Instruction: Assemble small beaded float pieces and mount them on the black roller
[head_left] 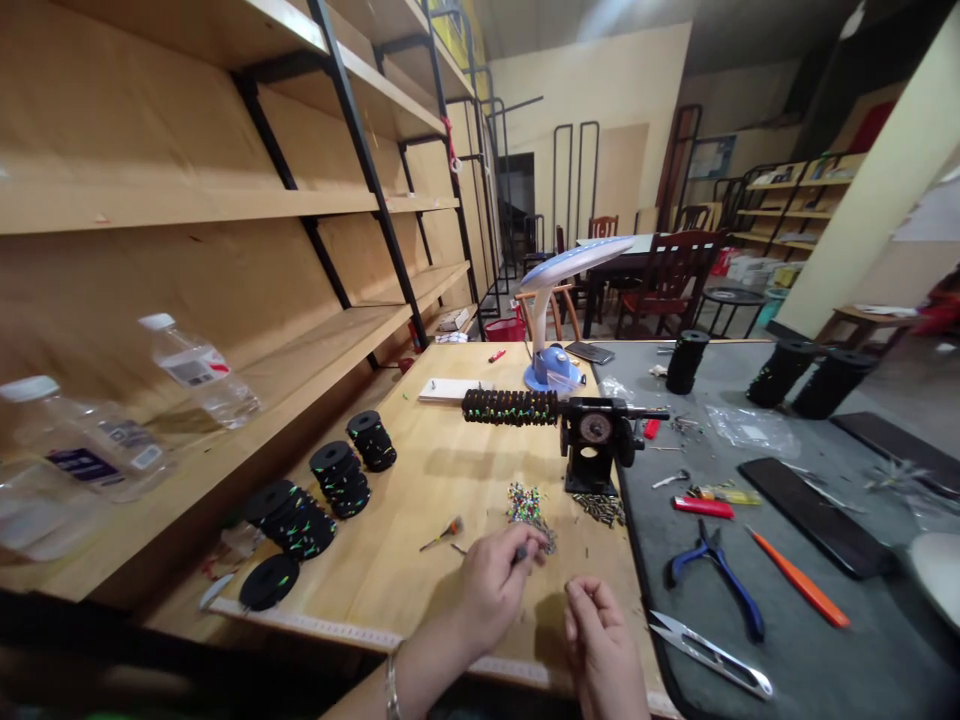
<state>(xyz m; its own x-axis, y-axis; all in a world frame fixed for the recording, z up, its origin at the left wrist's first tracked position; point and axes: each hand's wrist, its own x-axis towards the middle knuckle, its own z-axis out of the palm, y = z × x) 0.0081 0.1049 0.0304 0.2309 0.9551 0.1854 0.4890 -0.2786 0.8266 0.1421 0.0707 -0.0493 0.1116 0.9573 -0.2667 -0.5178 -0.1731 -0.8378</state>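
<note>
My left hand is over the wooden table, its fingers curled round a small dark object at the edge of a pile of tiny parts. My right hand is closed to its right, thumb pressed to the index finger; anything between them is too small to make out. Colourful beads lie just beyond my left hand. Small metal pieces lie by the base of a black winding device. A black ridged roll with coloured bits sits horizontally on the device's shaft.
Black spools stand at the table's left. On the grey mat are blue pliers, snips, an orange tool and a phone. A blue lamp stands behind the device. Shelves with bottles line the left.
</note>
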